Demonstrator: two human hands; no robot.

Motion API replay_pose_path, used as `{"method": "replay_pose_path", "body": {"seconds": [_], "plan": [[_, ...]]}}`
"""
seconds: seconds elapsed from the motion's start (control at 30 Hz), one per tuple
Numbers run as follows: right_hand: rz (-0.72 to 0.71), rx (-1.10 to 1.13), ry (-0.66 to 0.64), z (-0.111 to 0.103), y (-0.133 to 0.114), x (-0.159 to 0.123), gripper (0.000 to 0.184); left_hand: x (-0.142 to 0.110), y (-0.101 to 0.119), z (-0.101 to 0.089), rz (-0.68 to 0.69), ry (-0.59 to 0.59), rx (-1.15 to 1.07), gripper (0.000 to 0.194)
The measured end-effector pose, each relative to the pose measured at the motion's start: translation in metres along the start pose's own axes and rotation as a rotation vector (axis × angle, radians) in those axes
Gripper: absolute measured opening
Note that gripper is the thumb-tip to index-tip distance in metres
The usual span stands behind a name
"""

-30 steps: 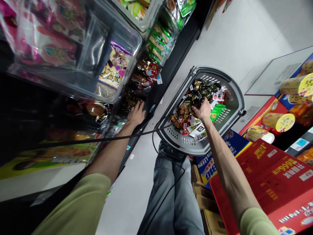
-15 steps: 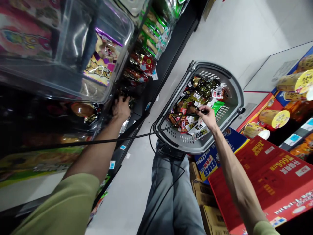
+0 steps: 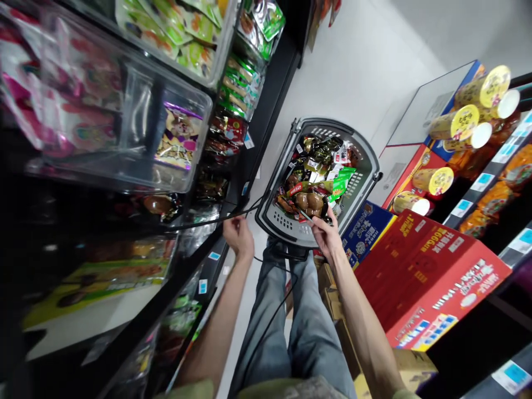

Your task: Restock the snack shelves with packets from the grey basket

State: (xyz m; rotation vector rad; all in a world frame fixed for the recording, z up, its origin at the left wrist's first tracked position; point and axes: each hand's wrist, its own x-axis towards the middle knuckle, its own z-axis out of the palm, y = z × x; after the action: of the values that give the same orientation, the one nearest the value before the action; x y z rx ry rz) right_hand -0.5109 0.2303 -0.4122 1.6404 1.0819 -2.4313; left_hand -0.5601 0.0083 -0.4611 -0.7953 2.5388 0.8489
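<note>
A grey plastic shopping basket (image 3: 374, 158) stands on the floor, with many small snack packets in it. Over its near side, my right hand (image 3: 328, 235) grips the edge of a snack packet (image 3: 311, 204) that shows round brown egg-like pieces. Beside that lies a green packet (image 3: 341, 183). My left hand (image 3: 240, 238) is at the shelf edge, left of the basket, with its fingers curled together. A black cable (image 3: 208, 220) runs right by those fingertips; whether they pinch it or anything else I cannot make out.
On the left, a dark shelf rack holds clear plastic bins (image 3: 166, 177) and packets. At right are a red carton (image 3: 428, 271), a blue carton (image 3: 368, 230) and yellow-lidded cups (image 3: 463, 122). My legs (image 3: 270, 332) stand just behind the basket.
My left hand has drawn back from among the shelf packets to the shelf edge. My right hand has moved nearer me, and the brown packet now shows in its grip. The view has shifted.
</note>
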Motion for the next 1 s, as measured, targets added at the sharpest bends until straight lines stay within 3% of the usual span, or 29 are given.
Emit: {"method": "replay_pose_path", "body": {"seconds": [0.07, 0.13, 0.2, 0.23, 0.33, 0.43, 0.57, 0.67, 0.77, 0.87, 1.0], "plan": [[-0.008, 0.027, -0.004, 0.006, -0.002, -0.015, 0.071, -0.041, 0.017, -0.020, 0.178, 0.113, -0.095, 0.007], [-0.010, 0.040, 0.007, 0.009, -0.003, -0.027, 0.072, -0.074, 0.038, -0.039, 0.472, 0.118, -0.188, 0.011], [-0.007, 0.043, 0.018, 0.009, -0.005, -0.036, 0.071, -0.093, 0.060, -0.054, 0.666, -0.058, -0.237, 0.007], [-0.006, 0.044, 0.020, 0.008, -0.005, -0.040, 0.069, -0.098, 0.070, -0.059, 0.694, -0.163, -0.242, 0.011], [-0.006, 0.041, 0.014, 0.003, -0.007, -0.051, 0.057, -0.098, 0.096, -0.064, 0.607, -0.417, -0.268, 0.035], [0.002, 0.026, -0.044, -0.003, -0.007, -0.064, 0.045, -0.088, 0.108, -0.055, 0.465, -0.613, -0.325, 0.041], [0.007, -0.063, -0.167, -0.018, -0.007, -0.080, 0.048, -0.083, 0.107, -0.041, 0.377, -0.701, -0.408, 0.035], [-0.056, -0.237, -0.217, -0.033, -0.008, -0.088, 0.064, -0.083, 0.100, -0.040, 0.422, -0.712, -0.395, 0.031], [-0.088, -0.352, -0.310, -0.046, -0.012, -0.090, 0.072, -0.084, 0.095, -0.049, 0.489, -0.754, -0.363, 0.046], [-0.014, -0.377, -0.411, -0.048, -0.019, -0.090, 0.060, -0.086, 0.095, -0.063, 0.582, -0.828, -0.269, 0.071], [-0.123, -0.532, -0.326, -0.037, -0.026, -0.089, 0.042, -0.094, 0.098, -0.079, 0.707, -0.937, -0.148, 0.078]]}}
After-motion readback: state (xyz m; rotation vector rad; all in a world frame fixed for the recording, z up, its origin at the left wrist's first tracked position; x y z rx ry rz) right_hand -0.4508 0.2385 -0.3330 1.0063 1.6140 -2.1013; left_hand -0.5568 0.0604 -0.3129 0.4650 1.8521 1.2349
